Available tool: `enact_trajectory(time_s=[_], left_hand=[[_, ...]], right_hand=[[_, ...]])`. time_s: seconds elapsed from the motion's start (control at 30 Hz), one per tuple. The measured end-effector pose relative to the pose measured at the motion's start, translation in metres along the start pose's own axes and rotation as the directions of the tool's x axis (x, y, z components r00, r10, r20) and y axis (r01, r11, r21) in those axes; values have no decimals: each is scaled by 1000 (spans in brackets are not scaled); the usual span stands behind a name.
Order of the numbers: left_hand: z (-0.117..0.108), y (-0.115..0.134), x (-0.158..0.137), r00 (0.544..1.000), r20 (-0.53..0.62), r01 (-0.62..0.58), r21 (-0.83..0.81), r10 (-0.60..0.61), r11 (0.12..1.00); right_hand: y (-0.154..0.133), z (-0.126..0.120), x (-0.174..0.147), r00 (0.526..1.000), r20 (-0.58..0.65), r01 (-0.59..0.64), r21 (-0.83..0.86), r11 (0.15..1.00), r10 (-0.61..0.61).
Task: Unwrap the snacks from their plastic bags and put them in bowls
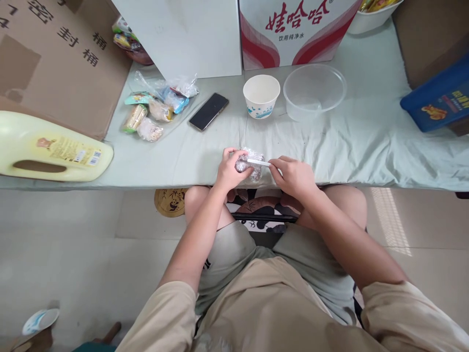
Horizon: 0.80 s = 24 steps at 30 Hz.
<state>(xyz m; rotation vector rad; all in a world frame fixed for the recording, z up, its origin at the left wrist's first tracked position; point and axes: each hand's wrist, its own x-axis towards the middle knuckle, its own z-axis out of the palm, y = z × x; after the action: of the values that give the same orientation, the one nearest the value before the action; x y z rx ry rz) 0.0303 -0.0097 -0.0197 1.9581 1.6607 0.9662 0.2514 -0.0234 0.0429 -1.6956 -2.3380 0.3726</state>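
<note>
Close by, left grip (pixel 231 168): curled around a crumpled, clear-wrapped bundle (pixel 255 172), which lies between both grips at the tabletop's (pixel 172 166) near edge.
Right grip (pixel 293 176): pinching a slim white stick (pixel 259 162), its far end over the bundle, beside the left grip's fingers.
Phone (pixel 209 112): flat, beyond the left grip, leftward.
Paper cup (pixel 261 100): straight beyond, between both grips' lines.
Clear tub (pixel 296 105): beyond the right grip.
Red-and-white box (pixel 293 49): farthest ahead of the grips.
</note>
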Motion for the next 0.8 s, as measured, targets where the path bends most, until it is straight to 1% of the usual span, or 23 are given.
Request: enact_trajectory(time_s=[0.13,0.3,0.4,0.43,0.5,0.57,0.63,0.73,0.8], left_hand=[[-1,1,1,1000,14,21,4,-21,1000],[-2,2,1,999,50,16,20,-17,1000],[-1,1,0,999,35,4,37,-5,999],[-1,1,0,1000,27,-1,38,0,999],[0,-1,1,1000,13,-23,38,23,999],[1,-4,1,998,-7,-61,54,61,997],[0,-7,1,995,-43,-92,83,96,992],[0,-10,-1,987,-98,-121,95,130,988],[0,-10,-3,985,-77,-148,88,155,985]], right_hand=[[7,-3,-3,997,74,-38,3,999,38],[32,-13,-14,980,153,-123,-26,992,125],[50,-21,-21,976,169,-147,47,988,137],[56,-23,-22,979,145,-158,85,984,144],[69,-26,-22,982,42,-190,122,974,187],[82,-24,-18,967,-97,-227,85,970,235],[95,-18,-9,945,-210,-253,19,967,251],[111,-4,5,916,-283,-307,-37,951,285],[115,4,12,896,-308,-348,-45,936,319]])
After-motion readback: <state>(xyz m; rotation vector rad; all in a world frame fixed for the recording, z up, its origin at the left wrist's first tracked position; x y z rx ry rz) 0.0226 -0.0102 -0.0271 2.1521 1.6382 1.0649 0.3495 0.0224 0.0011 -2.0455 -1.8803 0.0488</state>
